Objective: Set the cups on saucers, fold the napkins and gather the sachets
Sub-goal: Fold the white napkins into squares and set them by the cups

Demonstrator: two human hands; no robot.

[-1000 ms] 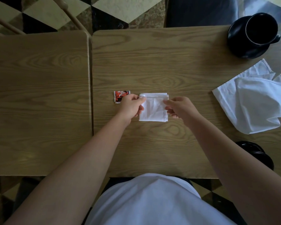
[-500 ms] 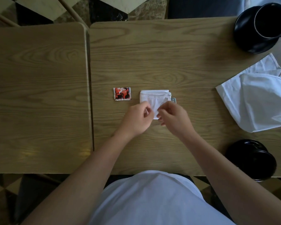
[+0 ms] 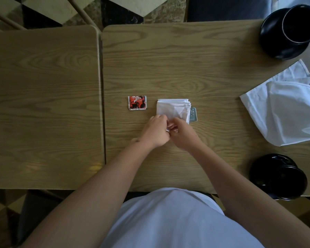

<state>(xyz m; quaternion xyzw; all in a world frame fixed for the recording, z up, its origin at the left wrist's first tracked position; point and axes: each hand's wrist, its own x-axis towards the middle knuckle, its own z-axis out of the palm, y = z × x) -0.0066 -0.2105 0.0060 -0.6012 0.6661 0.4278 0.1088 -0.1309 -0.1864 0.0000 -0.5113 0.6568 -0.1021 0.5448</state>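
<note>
A small folded white napkin [image 3: 173, 109] lies at the middle of the right table. My left hand [image 3: 155, 130] and my right hand [image 3: 182, 134] meet at its near edge, and both pinch that edge with curled fingers. A red sachet [image 3: 137, 102] lies flat just left of the napkin. A grey-green sachet [image 3: 193, 114] peeks out from under the napkin's right side. An unfolded white napkin [image 3: 286, 106] lies crumpled at the right. A black cup [image 3: 301, 24] stands on a black saucer [image 3: 274, 45] at the far right corner. Another black cup [image 3: 277, 176] stands at the near right edge.
Two wooden tables stand side by side with a narrow gap [image 3: 101, 97] between them. The left table [image 3: 43, 104] carries nothing. Chair legs [image 3: 82, 13] and a tiled floor show beyond the far edge. My white shirt [image 3: 168, 221] fills the bottom.
Both hands slid from the napkin's left and right sides down to its near edge and came together. The grey-green sachet now shows beside the napkin.
</note>
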